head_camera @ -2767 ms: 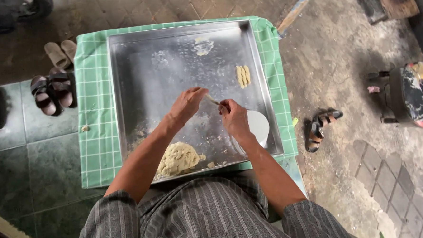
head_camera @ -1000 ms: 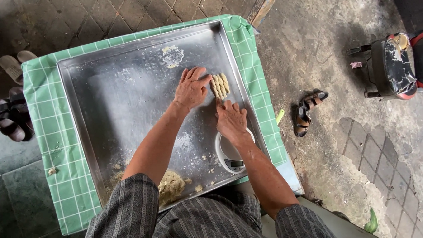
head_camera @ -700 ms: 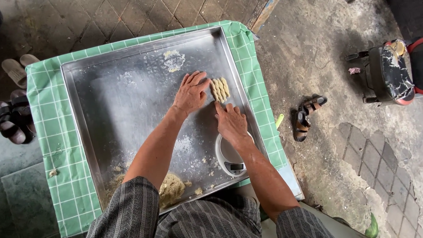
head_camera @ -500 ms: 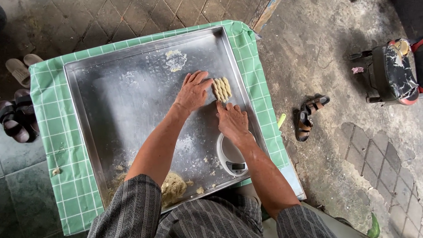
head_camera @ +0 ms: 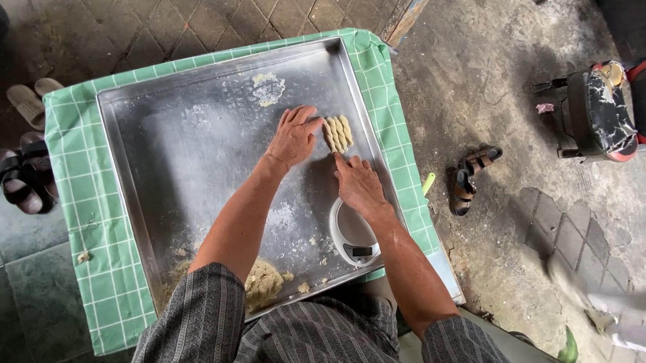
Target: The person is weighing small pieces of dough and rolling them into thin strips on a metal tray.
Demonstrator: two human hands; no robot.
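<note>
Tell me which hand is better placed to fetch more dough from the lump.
Probably left: the dough lump lies at the tray's near edge beside the left forearm, while the right hand sits across the white scale from it.

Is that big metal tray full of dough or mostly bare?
Mostly bare. The tray holds only a small row of dough strips, a dough lump, a scale and flour.

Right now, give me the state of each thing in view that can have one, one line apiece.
Left hand: open, flat on the tray, touching the dough strips.
Right hand: open, fingertips at the strips' near end.
Dough strips: shaped, lying side by side.
Dough lump: unshaped, at the tray's near edge.
Metal tray: floured, on the green checked cloth.
White scale: partly under the right wrist.
</note>
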